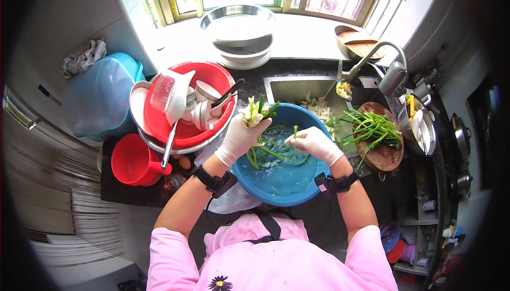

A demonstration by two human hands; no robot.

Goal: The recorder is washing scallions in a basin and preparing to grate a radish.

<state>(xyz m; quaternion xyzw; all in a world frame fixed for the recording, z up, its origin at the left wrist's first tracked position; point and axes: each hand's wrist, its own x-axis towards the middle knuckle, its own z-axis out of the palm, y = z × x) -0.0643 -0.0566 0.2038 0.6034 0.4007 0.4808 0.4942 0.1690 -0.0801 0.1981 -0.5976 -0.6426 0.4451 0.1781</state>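
My left hand (239,136), in a white glove, grips a bunch of scallions (256,112). Their pale root ends point up and away, while the green leaves hang below the fist towards the water. The gloved fingers of my right hand (316,143) pinch a thin green scallion leaf (295,130), whose tip sticks up above them. Both hands are above a blue plastic basin (255,189) of water, in which loose green bits float. To the right, more scallions (374,127) lie across a round wooden cutting board (380,157).
Behind the basin is a steel sink (287,84) with pale vegetable scraps (318,107) and a curved faucet (370,54). A red basin (217,72) of dishes stands left, near a red dipper (133,159) and eggs (184,162). Steel pans (241,24) sit by the window.
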